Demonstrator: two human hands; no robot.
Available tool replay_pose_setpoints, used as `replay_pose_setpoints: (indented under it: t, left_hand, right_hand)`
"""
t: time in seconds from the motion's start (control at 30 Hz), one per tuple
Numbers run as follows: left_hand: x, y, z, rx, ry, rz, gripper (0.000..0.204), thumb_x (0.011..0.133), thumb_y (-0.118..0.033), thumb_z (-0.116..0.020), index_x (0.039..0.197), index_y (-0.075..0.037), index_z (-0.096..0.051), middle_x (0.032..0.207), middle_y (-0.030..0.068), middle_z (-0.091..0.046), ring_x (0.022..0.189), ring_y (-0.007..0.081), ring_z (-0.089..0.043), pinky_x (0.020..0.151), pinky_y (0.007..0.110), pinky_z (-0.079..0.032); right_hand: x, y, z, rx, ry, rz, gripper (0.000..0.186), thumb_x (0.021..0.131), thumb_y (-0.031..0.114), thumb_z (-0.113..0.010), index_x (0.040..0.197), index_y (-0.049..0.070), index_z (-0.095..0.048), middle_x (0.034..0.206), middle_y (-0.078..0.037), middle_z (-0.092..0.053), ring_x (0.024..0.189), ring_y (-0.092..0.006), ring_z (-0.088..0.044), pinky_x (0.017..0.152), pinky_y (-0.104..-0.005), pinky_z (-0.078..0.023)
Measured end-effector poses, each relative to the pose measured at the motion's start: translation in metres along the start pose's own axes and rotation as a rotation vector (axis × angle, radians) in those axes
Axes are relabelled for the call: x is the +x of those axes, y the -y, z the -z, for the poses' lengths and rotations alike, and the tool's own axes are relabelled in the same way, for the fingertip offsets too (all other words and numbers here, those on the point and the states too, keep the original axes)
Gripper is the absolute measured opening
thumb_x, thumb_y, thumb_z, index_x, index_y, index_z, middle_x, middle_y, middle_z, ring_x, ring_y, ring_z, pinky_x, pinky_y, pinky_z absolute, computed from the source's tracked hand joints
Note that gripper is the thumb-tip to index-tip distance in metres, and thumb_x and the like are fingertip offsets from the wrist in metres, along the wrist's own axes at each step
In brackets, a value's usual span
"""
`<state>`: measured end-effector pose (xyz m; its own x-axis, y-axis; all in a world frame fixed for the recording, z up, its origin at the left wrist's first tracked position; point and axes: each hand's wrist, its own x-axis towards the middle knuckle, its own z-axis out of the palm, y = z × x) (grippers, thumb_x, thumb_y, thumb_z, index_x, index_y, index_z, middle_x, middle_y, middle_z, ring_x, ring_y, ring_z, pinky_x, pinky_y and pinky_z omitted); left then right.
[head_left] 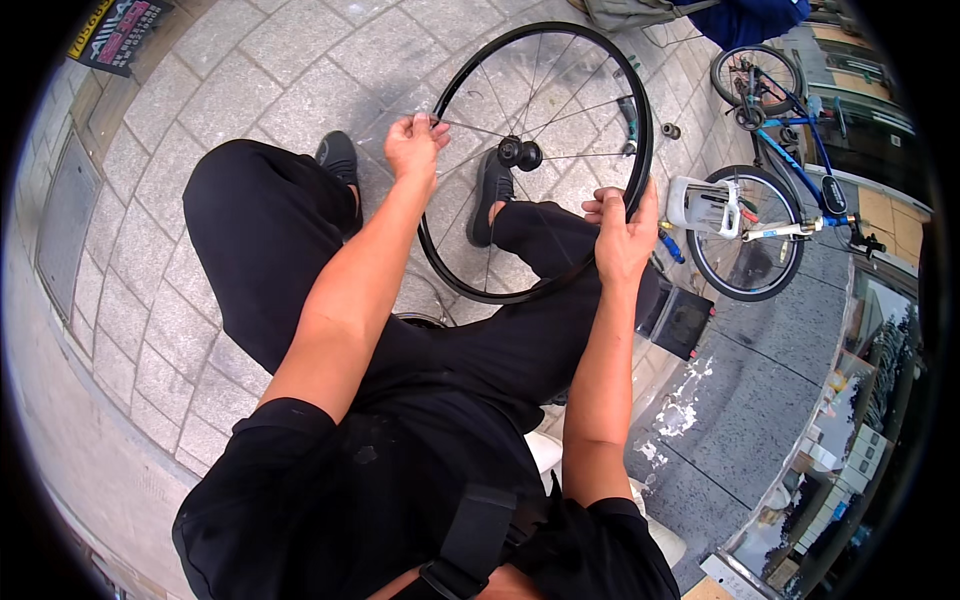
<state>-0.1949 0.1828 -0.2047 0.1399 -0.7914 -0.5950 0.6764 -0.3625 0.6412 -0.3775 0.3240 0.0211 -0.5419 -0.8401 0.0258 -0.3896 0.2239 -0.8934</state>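
A bicycle wheel [644, 120] without a tyre, with a black rim and thin spokes, is held tilted over my legs. Its black hub [520, 153] sits in the middle. My right hand [625, 232] grips the rim at the lower right, thumb on one side and fingers on the other. At the rim's left side, my left hand [413, 150] pinches a spoke near where it meets the rim. What lies right between those fingertips is too small to make out fully.
On the right, a blue bicycle [790, 165] rests on the pavement. Near it lie a white plastic holder [704, 206], a blue-handled tool [671, 245] and a small round metal part [671, 131]. A dark open case [680, 318] stands beside my leg. A dark blue cloth item [745, 22] is at the top.
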Motion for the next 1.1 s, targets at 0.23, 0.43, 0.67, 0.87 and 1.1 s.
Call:
replay_pose_setpoints:
  t: [0.23, 0.43, 0.67, 0.87, 1.1]
  left_hand:
    - [0.003, -0.003, 0.004, -0.006, -0.006, 0.021, 0.023, 0.110, -0.014, -0.058, 0.120, 0.007, -0.054, 0.110, 0.0178, -0.069, 0.090, 0.0278, -0.076, 0.076, 0.039, -0.066]
    - [-0.004, -0.008, -0.002, 0.052, -0.017, -0.146, 0.023, 0.110, -0.013, -0.059, 0.115, 0.009, -0.057, 0.105, 0.0188, -0.070, 0.086, 0.0266, -0.077, 0.074, 0.037, -0.066]
    - [-0.011, -0.007, 0.006, 0.017, 0.016, -0.072, 0.024, 0.109, -0.015, -0.059, 0.115, 0.008, -0.056, 0.106, 0.0181, -0.070, 0.088, 0.0284, -0.077, 0.076, 0.039, -0.067]
    - [-0.014, -0.012, 0.008, 0.020, -0.046, 0.073, 0.023, 0.110, -0.019, -0.057, 0.115, 0.004, -0.057, 0.107, 0.0144, -0.071, 0.086, 0.0255, -0.077, 0.070, 0.036, -0.064]
    - [-0.023, -0.017, 0.006, 0.218, -0.007, 0.047, 0.023, 0.110, -0.022, -0.058, 0.115, 0.000, -0.061, 0.109, 0.0115, -0.075, 0.079, 0.0200, -0.075, 0.060, 0.031, -0.054]
  right_hand:
    - [-0.005, 0.009, -0.008, -0.011, -0.010, 0.027, 0.040, 0.104, 0.006, -0.057, 0.142, -0.004, -0.048, 0.099, -0.014, -0.070, 0.078, -0.0182, -0.074, 0.066, -0.0283, -0.060]
    - [-0.013, 0.019, -0.018, -0.034, -0.013, 0.044, 0.050, 0.104, 0.005, -0.058, 0.151, -0.004, -0.044, 0.101, -0.013, -0.070, 0.078, -0.0170, -0.073, 0.067, -0.0283, -0.060]
    - [-0.019, 0.024, -0.027, -0.033, 0.021, 0.048, 0.064, 0.103, 0.008, -0.059, 0.160, -0.004, -0.034, 0.101, -0.007, -0.068, 0.081, -0.0145, -0.072, 0.072, -0.0291, -0.059]
    - [-0.024, 0.034, -0.037, -0.116, 0.039, 0.108, 0.061, 0.101, 0.007, -0.059, 0.157, -0.005, -0.038, 0.095, -0.009, -0.070, 0.082, -0.0165, -0.072, 0.074, -0.0315, -0.058]
    - [-0.030, 0.039, -0.043, -0.221, 0.073, 0.150, 0.059, 0.103, 0.009, -0.060, 0.156, -0.005, -0.039, 0.098, -0.008, -0.069, 0.082, -0.0150, -0.071, 0.073, -0.0303, -0.058]
